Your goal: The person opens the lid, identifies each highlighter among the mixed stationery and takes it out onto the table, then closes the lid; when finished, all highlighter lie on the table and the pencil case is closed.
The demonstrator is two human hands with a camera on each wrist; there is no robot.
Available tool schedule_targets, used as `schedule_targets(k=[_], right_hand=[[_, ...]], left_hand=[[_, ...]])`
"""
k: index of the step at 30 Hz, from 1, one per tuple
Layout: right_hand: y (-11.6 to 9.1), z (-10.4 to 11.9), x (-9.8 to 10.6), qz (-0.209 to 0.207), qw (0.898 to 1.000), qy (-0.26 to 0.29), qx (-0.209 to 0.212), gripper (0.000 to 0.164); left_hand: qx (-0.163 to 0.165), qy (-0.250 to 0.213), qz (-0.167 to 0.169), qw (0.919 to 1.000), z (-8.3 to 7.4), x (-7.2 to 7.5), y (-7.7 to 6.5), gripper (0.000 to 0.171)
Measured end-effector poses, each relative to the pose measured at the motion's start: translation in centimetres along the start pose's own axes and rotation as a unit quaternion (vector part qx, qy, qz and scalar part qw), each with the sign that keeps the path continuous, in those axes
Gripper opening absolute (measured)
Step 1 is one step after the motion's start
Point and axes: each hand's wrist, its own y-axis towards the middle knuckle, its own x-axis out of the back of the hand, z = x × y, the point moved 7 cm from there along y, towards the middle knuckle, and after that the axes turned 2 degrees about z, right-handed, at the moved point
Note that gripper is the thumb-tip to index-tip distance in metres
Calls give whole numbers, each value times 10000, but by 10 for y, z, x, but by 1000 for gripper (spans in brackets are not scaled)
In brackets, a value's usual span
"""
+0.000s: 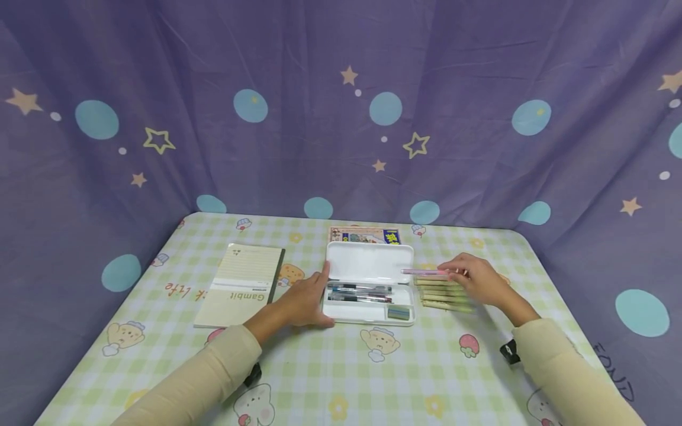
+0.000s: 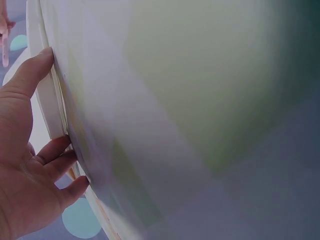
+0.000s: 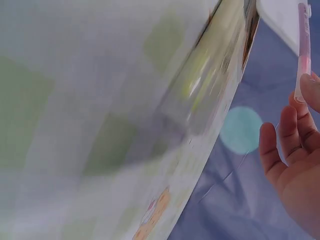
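A white pencil case [image 1: 351,312] lies with its lid up in the middle of the table. Several pens [image 1: 359,294] sit in its long compartment, and a small grey-green block [image 1: 398,313] is in the front right corner. My left hand [image 1: 303,299] rests along the case's left side, thumb and fingers spread and touching its edge. Between thumb and fingertips, my right hand [image 1: 476,279] pinches a slim pink pen [image 3: 304,37], held level by the lid's right side. Below it, several cream-and-green pens [image 1: 439,294] lie in a row right of the case.
A cream notebook [image 1: 237,305] lies left of the case, near my left hand. Behind the raised lid, a printed card or booklet [image 1: 362,234] shows partly. The checked tablecloth [image 1: 394,378] reaches back to a purple curtain [image 1: 330,160].
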Motion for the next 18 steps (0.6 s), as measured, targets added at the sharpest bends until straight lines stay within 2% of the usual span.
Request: schedule_targets(k=[9, 18], right_hand=[[-3, -36, 6, -35, 9994, -192, -302, 21], [-1, -58, -3, 165, 9970, -238, -723, 21]], left_hand=[[25, -46, 8, 10000, -1, 1, -1, 142], [9, -69, -10, 10000, -2, 2, -2, 142]])
